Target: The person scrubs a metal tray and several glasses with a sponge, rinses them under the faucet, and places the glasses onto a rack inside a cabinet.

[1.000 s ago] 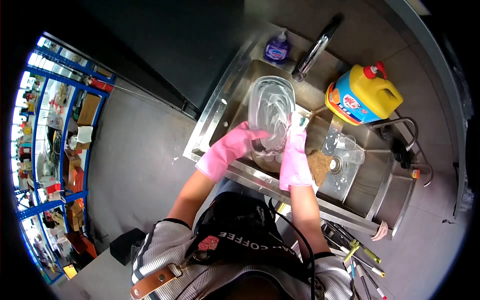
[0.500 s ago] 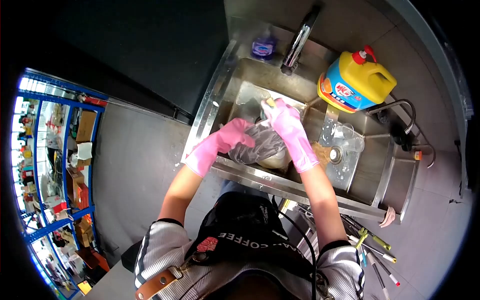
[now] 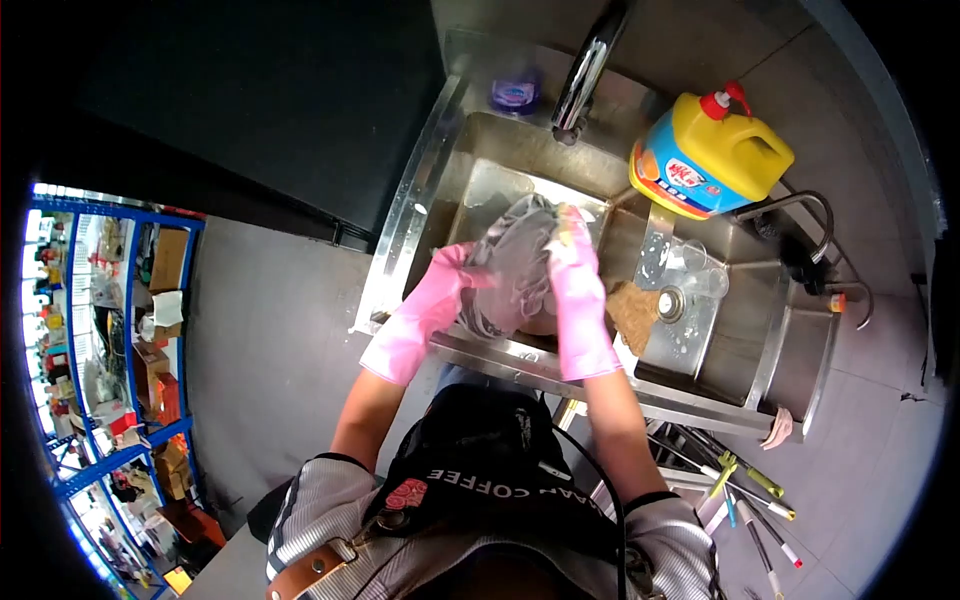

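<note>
Over the left basin of the steel sink (image 3: 625,255) I have a round, dark grey, glossy piece (image 3: 512,265) streaked with white suds. It looks like a bowl or a lid, but blur hides which. My left hand (image 3: 455,285), in a pink rubber glove, grips its left edge with the fingers closed. My right hand (image 3: 573,262), gloved the same, is closed on a yellowish sponge (image 3: 567,226) at the right edge of the piece. Part of a pale rounded object (image 3: 540,322) shows below it in the basin.
Behind the basin stand a chrome faucet (image 3: 588,80) and a purple bottle (image 3: 514,95). A yellow detergent jug (image 3: 710,155) rests at the sink's back. The right basin holds clear cups (image 3: 700,270), a brown cloth (image 3: 632,312) and a drain (image 3: 670,304). Blue shelving (image 3: 130,330) is far left.
The sudsy piece has been raised and tilted, now showing a rounder face. My right hand with the sponge has moved down its right edge; the left has shifted slightly.
</note>
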Tool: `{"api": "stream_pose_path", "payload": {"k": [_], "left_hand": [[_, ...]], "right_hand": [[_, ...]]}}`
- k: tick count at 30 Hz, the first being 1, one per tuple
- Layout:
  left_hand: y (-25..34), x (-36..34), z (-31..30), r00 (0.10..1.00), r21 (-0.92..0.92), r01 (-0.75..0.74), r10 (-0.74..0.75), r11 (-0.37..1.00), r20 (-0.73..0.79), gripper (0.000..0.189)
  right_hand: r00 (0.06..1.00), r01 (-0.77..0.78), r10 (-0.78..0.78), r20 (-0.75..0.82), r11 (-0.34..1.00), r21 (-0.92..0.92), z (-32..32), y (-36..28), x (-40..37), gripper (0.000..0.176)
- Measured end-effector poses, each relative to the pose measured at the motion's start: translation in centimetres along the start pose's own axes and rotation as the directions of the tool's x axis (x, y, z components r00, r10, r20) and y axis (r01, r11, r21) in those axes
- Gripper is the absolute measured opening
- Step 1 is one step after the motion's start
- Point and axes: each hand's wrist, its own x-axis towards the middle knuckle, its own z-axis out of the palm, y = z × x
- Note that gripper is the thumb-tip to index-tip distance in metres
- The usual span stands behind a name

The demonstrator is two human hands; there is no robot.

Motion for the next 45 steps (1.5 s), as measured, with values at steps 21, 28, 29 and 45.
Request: {"api": "stream_pose_path", "payload": {"k": [21, 28, 29, 45], "left_hand": [[-23.4, 23.2, -13.6, 0.206, 0.327, 0.710, 0.627, -0.624, 0.752, 0.030], [-21.1, 21.6, -10.0, 0.693, 0.896, 0.083, 0.671, -0.437, 0.263, 0.025], [-21.1, 21.7, -10.0, 0.707, 0.897, 0.070, 0.656, -0.436, 0.264, 0.025], [-20.9, 24.4, -8.9, 0.849, 0.887, -0.007, 0.466, -0.462, 0.249, 0.031]], "right_hand": [[0.429, 0.227, -0.903, 0.009, 0.098, -0.969, 16.4, -6.8, -15.4, 0.044], [0.356, 0.198, -0.928, -0.108, 0.188, -0.962, 15.7, -8.5, -18.1, 0.041], [0.345, 0.186, -0.928, -0.139, 0.212, -0.959, 15.5, -8.9, -18.6, 0.041], [0.237, -0.283, -0.758, -0.607, 0.544, -0.790, 5.4, -26.9, -13.5, 0.019]]}}
